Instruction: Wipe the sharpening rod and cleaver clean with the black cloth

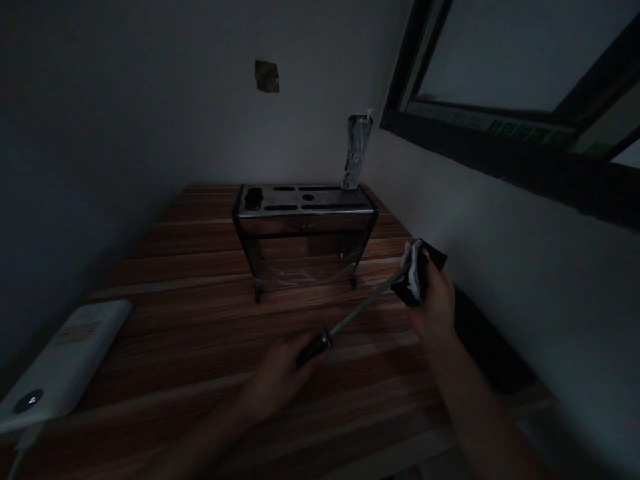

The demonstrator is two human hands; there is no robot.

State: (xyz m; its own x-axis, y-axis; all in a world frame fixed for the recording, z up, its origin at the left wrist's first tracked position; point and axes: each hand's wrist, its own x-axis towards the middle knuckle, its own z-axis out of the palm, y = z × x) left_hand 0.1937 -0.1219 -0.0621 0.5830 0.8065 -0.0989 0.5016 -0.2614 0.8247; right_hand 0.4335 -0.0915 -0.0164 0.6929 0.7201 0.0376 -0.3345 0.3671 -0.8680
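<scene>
Head view: 2 hands, dim light, 1 rod between them.
Left hand (281, 370): fingers closed round the black handle (313, 350); likely held there to steady the rod.
Rod (365, 308): 1, metal, slants up and right from left grip to right grip. Far end meets the cloth; tip hidden, can't tell how deep.
Right hand (437, 293): pinching the cloth (414, 272), 1, black and white, bunched; probably there so fingers stay off the metal.
Rack (305, 213): 1, beyond and between both grips, apart from them. Top has 4 long slots, 1 round hole, 1 wide cutout. Upright on its legs, presumably so things drop in from above.
Grey-white upright piece (356, 155): 1, at rack's back right corner, beyond the grips; probably propped by a slot, base unclear.
White device (83, 350): 1, well left of left grip, cord at near end.
Dark object (487, 347): 1, just right of right grip, by the wall; too dark to identify.
Tabletop (175, 320): 1, striped wood, under everything.
</scene>
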